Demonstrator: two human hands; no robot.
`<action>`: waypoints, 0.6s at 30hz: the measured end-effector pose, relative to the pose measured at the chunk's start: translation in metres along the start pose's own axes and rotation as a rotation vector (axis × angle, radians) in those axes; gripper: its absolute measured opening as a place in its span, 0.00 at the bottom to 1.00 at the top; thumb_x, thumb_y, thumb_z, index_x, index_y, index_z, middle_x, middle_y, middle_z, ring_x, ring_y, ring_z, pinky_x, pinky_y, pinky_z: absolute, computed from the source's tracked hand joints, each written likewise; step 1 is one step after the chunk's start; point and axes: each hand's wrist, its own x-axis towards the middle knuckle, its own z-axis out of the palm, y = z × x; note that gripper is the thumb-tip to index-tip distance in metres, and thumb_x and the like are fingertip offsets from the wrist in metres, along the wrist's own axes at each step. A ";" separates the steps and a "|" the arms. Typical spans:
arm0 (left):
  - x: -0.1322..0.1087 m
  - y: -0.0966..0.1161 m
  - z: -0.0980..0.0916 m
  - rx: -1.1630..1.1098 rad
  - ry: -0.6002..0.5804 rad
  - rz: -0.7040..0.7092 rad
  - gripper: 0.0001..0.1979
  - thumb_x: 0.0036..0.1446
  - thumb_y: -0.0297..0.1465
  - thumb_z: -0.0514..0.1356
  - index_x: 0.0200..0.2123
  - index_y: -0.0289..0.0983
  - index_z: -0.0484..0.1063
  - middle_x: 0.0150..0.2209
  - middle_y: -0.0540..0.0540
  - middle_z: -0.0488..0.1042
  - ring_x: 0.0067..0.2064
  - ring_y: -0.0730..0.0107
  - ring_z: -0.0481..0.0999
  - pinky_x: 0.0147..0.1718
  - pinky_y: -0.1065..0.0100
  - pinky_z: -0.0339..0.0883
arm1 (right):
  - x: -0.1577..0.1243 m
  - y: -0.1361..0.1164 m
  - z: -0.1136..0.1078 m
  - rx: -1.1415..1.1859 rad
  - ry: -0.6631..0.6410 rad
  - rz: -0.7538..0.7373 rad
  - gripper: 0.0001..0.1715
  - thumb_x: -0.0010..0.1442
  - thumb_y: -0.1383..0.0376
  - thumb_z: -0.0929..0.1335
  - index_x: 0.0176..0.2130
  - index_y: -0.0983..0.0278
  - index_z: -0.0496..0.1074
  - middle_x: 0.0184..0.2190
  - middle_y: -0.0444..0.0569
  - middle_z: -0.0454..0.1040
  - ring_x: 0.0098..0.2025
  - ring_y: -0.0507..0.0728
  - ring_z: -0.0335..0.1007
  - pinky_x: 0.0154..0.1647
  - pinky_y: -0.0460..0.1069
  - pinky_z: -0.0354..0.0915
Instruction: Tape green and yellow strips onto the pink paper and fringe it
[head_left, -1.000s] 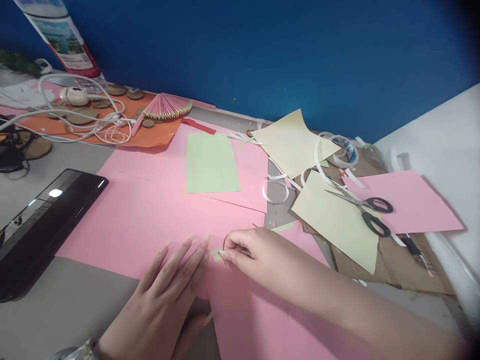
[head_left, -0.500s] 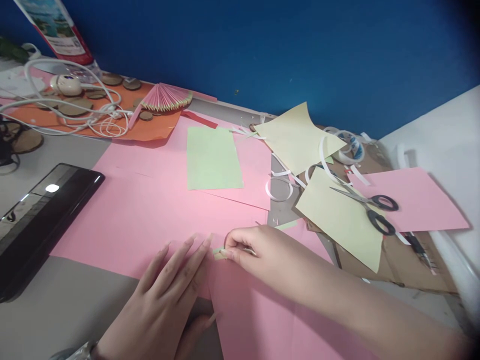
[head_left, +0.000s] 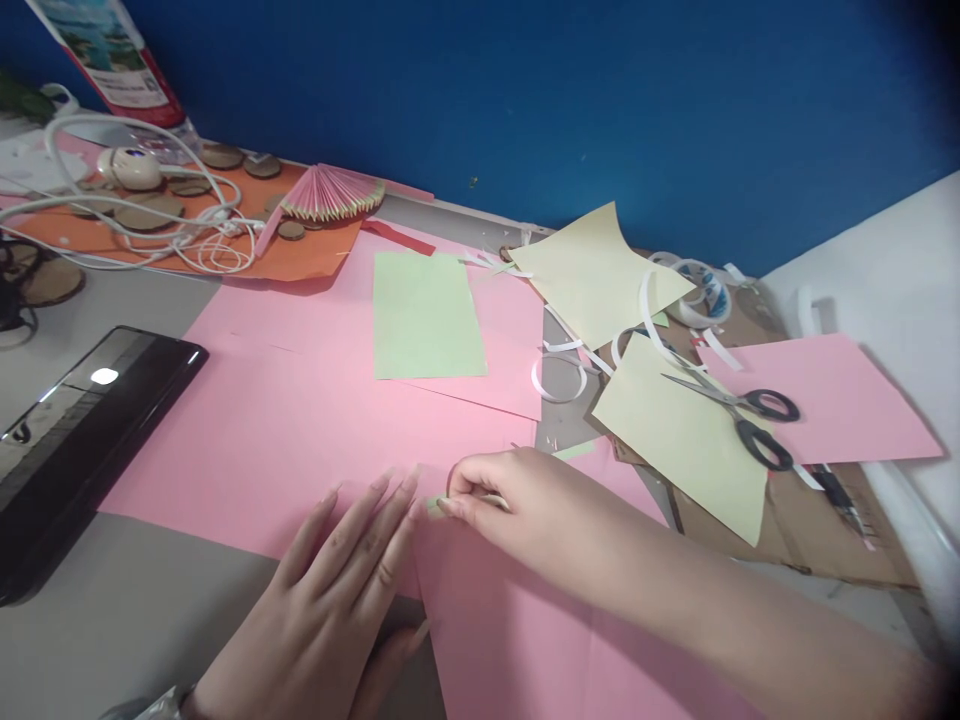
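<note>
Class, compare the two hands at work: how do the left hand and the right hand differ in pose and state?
The left hand lies palm down, fingers stretched out; the right hand is curled. The right hand pinches a small pale strip; the left hand grips nothing visible. The left hand has a shiny item at its wrist; the right hand's wrist is bare. Both are over pink paper.

from my remote seat i look down on a grey table (head_left: 142,600). at its left lies a glossy black case (head_left: 142,400), slanted, with a wood slice (head_left: 56,283) beyond it. a large pink sheet (head_left: 247,430) spreads from the case across the middle. i see a second pink sheet (head_left: 510,650) running off my view's bottom edge, and brown cardboard (head_left: 817,545) lying flat at the right.
</note>
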 end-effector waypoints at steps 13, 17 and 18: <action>-0.002 0.002 0.001 -0.060 -0.025 -0.011 0.30 0.58 0.46 0.52 0.60 0.37 0.59 0.64 0.49 0.54 0.65 0.65 0.52 0.64 0.58 0.31 | 0.001 -0.003 0.002 0.024 0.026 -0.004 0.14 0.60 0.59 0.61 0.24 0.62 0.63 0.21 0.39 0.63 0.22 0.48 0.54 0.19 0.44 0.48; -0.004 0.001 -0.001 0.009 -0.028 0.005 0.31 0.59 0.42 0.53 0.61 0.33 0.57 0.65 0.44 0.52 0.65 0.61 0.52 0.64 0.58 0.35 | -0.001 -0.006 0.000 0.027 0.024 0.030 0.13 0.58 0.60 0.61 0.25 0.63 0.63 0.22 0.40 0.63 0.22 0.48 0.54 0.21 0.45 0.49; -0.004 0.000 -0.001 0.026 -0.034 0.003 0.31 0.58 0.41 0.53 0.61 0.31 0.56 0.65 0.43 0.51 0.65 0.59 0.51 0.63 0.58 0.37 | -0.001 -0.008 -0.001 0.021 0.020 0.038 0.12 0.58 0.61 0.61 0.25 0.63 0.63 0.22 0.40 0.63 0.22 0.48 0.53 0.21 0.45 0.49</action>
